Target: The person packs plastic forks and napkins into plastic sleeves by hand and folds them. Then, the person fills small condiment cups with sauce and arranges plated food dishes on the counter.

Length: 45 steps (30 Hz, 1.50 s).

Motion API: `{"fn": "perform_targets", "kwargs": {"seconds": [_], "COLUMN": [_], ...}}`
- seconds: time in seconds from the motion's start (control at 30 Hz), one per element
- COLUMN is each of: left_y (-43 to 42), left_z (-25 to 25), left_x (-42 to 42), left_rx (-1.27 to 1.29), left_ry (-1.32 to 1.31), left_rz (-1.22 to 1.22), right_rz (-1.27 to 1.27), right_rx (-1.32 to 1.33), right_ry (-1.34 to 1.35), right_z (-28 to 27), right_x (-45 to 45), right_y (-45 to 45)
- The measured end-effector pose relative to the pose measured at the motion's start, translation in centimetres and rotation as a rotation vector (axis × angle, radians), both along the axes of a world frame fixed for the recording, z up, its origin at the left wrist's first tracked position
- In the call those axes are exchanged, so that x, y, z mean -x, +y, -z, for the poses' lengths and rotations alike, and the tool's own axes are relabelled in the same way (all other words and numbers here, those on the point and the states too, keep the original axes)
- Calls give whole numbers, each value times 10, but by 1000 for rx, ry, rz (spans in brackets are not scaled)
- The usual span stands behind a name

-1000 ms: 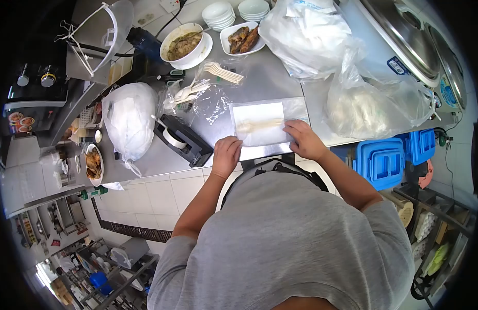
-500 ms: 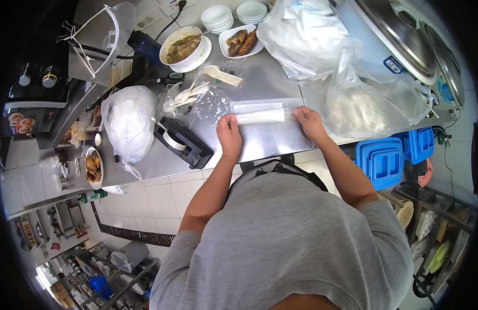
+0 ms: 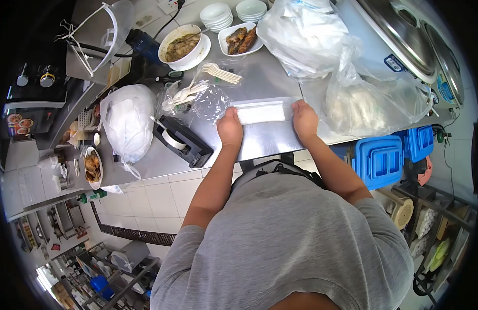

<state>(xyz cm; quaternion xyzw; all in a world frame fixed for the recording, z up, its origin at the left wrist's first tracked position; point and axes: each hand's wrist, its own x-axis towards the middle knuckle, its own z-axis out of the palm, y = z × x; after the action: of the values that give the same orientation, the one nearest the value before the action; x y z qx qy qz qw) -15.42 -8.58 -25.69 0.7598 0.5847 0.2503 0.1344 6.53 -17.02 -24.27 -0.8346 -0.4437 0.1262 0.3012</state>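
Observation:
A folded white packet [image 3: 265, 112] in a clear plastic sleeve lies on the steel counter [image 3: 262, 145], stretched between both hands. My left hand [image 3: 230, 127] is closed on its left end, fingers curled in. At the right end, my right hand [image 3: 305, 121] grips the sleeve, fingers also curled. Just beyond my left hand lies crumpled clear film [image 3: 210, 102]. A black tape dispenser [image 3: 182, 142] stands to the left, and wooden forks [image 3: 221, 73] lie farther back in a clear wrapper.
Left stands a white plastic bag [image 3: 128, 121]; right, a clear bag [image 3: 355, 106] beside a bulky white bag [image 3: 306, 39]. Along the back are a food bowl [image 3: 182, 46], a dish of fish [image 3: 242, 40] and stacked bowls [image 3: 217, 16]. Blue lidded bins [image 3: 379, 163] stand below the right edge.
The flat sleeve has been folded into a narrow strip, its near edge moved away from me. Both hands have moved forward with it and closed on its ends.

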Motion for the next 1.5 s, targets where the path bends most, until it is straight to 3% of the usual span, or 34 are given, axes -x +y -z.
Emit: {"fn": "perform_targets", "kwargs": {"seconds": [0.37, 0.47, 0.57, 0.63, 0.77, 0.8, 0.87, 0.97, 1.0, 1.1, 1.2, 1.27, 1.3, 1.33, 1.37, 1.4, 1.5], "left_y": [5, 7, 6, 6, 7, 6, 8, 7, 7, 7, 4, -9, -20, -27, -38, -37, -31], "left_z": [5, 6, 8, 7, 8, 11, 10, 11, 10, 0, -21, -65, -51, -47, -28, -20, -2], "left_x": [4, 4, 5, 6, 5, 7, 5, 3, 4, 2, -4, -24, -31, -41, -45, -45, -40], "left_rx": [21, 26, 19, 1, -7, -30, -33, -86, -113, 122, 47, 68, -57, 50, -87, -25, 2], "left_ry": [33, 38, 45, 45, 61, -24, 49, 64, 58, 83, 70, 107, 165, 165, 170, 147, 181], "left_rz": [-2, 1, 13, 33, 85, 132, 114, 90, 88, 19, 16, 229, 480, 715, 778, 725, 655], "right_rz": [-64, -82, -47, -18, -549, -534, -516, -520, -463, -408, -402, -397, -399, -406, -412, -416, -440], "right_rx": [70, 48, 101, -241, -354, -248, -41, 121, 139, 189, 235, 219, 216, 237, 254, 267, 188], "right_ry": [-350, -396, -262, -408, -110, -93, -60, -222, -243, -269, -292, -308, -314, -368, -425, -486, -318], "right_z": [18, 22, 10, -20, -41, -33, -7, 17, 19, 10, 6, 9, 13, 18, 24, 23, 17], "right_x": [-12, -16, -13, 9, 78, 88, 105, 72, 62, 38, 34, 34, 34, 34, 32, 31, 28], "right_y": [0, -3, -3, 5, 34, 33, 33, 11, 2, -15, -17, -15, -17, -20, -20, -17, -20]}}
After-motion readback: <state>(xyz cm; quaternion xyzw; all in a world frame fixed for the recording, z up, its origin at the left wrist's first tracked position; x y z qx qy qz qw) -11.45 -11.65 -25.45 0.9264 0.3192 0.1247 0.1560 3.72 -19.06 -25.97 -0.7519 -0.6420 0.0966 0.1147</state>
